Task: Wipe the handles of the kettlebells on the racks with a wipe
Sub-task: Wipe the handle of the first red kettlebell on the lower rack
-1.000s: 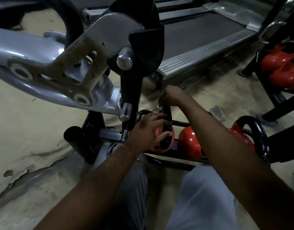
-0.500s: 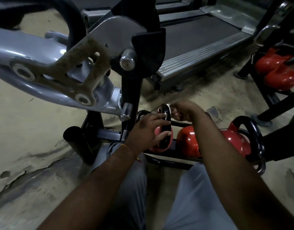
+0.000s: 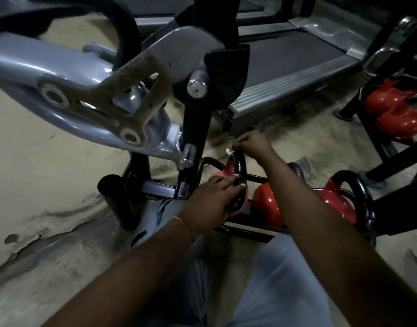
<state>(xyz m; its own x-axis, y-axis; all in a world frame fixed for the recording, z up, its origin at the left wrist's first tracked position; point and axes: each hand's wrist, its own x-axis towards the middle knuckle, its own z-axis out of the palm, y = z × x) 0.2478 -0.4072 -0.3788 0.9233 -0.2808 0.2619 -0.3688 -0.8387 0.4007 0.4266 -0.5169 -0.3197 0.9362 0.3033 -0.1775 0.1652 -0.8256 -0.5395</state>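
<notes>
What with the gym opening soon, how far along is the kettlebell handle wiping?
Done: no handle shows as finished. In hand: the left hand holds the leftmost kettlebell's handle low down, while the right hand presses a white wipe on its top. Left: likely the middle kettlebell, the right kettlebell and the red kettlebells on the far rack.

Bare forearms (image 3: 132, 267), a thin orange thread (image 3: 186, 226) on the left wrist, grey trousers (image 3: 280, 279)

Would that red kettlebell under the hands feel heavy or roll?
Likely heavy for its size: the kettlebell looks solid metal. Its rounded body could roll on the rack; the left hand holds it. The glossy handle looks rigid, maybe slick.
</notes>
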